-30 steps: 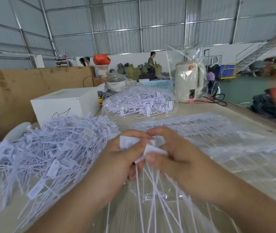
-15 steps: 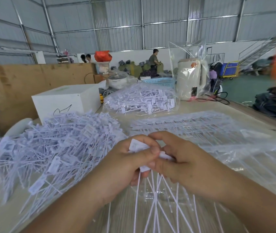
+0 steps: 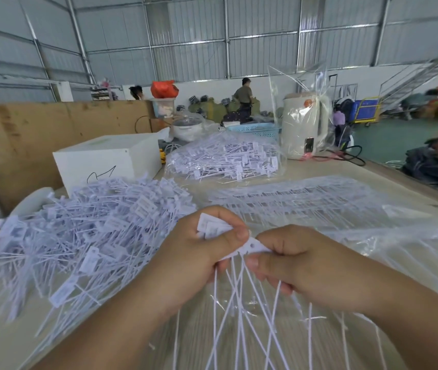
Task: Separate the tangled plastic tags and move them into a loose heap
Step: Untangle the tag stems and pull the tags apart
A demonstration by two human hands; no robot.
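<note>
White box [image 3: 106,161], bagged kettle [image 3: 304,126]

The hands are drawing apart now: the right hand [image 3: 316,265] slides off to the right, and a flat white tag head [image 3: 252,247] with two small holes, hidden half a second back, shows between the thumbs. The left hand [image 3: 204,252] tips up, baring more tag heads at its fingertips. The tails [image 3: 242,316] fan wider below.

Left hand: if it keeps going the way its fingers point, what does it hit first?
The left hand points right, toward the right hand. It would probably meet that hand's fingertips first; both pinch the same bunch of tags, nearly touching.
</note>
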